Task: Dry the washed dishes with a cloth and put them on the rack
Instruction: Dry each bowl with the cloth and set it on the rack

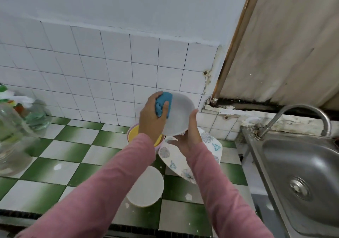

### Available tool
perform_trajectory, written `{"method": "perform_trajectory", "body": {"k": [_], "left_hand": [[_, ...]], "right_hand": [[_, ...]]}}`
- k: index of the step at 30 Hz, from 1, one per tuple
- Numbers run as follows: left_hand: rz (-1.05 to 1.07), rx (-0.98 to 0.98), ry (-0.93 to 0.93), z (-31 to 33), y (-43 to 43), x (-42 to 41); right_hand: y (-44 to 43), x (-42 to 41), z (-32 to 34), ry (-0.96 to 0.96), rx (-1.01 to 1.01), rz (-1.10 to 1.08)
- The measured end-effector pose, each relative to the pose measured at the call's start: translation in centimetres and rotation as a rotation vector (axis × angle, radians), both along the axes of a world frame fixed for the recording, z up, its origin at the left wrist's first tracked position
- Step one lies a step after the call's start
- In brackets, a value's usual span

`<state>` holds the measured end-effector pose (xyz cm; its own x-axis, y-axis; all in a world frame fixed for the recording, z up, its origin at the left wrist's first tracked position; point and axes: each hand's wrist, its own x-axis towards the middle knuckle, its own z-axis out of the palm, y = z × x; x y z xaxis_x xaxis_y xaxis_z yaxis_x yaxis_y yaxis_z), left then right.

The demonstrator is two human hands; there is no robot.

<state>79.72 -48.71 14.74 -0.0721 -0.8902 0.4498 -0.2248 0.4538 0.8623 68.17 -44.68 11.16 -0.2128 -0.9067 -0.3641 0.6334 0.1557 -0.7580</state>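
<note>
- Nearest us, a second white bowl (pixel 145 188) sits on the green-and-white tiled counter (pixel 60 164), partly hidden under the left sleeve. We cannot tell which way up it is.
- Just beyond it lies a leaf-patterned plate (pixel 174 160), tilted, with the right forearm crossing over it.
- The right hand (pixel 189 138) cups the held bowl (pixel 180 112) from below. Its fingers spread under the base and one digit runs up along the right rim, so this hand bears the bowl, lifted clear of the counter.
- The left hand (pixel 151 117) is curled round a bunched blue cloth (pixel 163 102) and presses it against the inside of the held bowl at its upper left wall.
- We judge the step in hand to be the drying of this one bowl, with the wipe at work on the inner surface.
- Behind the left wrist a stack of coloured bowls (pixel 133 134), yellow inside pink, waits on the counter. With the plate and the second white bowl, several dishes seem yet to be done.
- To the right, the steel sink (pixel 300 160) and its curved tap (pixel 300 109) stand beside the counter. To the far left are glass jars (pixel 11 136), and the white tiled wall (pixel 110 72) closes the back.
- No rack shows anywhere here. The next move, as we see it, calls for sweeping the cloth round the rest of the inside, turning the bowl in the right hand to reach the outside, and then finding the rack out of view.
</note>
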Motion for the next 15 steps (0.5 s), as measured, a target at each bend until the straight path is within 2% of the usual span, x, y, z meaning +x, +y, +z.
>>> {"method": "perform_trajectory", "body": {"k": [4,5,7,11,15], "left_hand": [[-0.149,0.052,-0.594,0.6,-1.5,-2.7],[-0.205,0.056,-0.693,0.8,-1.6,-3.2],[-0.341,0.081,-0.792,1.2,-1.1,-4.2],[-0.546,0.094,-0.847,1.3,0.6,-4.7],[-0.455,-0.195,-1.226,1.2,-0.6,-3.2]], "right_hand": [[-1.8,-1.6,1.2,-0.036,-0.161,-0.017],[-2.1,-2.0,1.5,-0.028,-0.175,-0.024],[-2.4,-2.9,1.6,-0.055,-0.200,-0.056],[-1.8,-3.8,1.8,-0.105,-0.197,-0.076],[-1.0,-4.2,1.4,-0.193,-0.241,-0.037]]}}
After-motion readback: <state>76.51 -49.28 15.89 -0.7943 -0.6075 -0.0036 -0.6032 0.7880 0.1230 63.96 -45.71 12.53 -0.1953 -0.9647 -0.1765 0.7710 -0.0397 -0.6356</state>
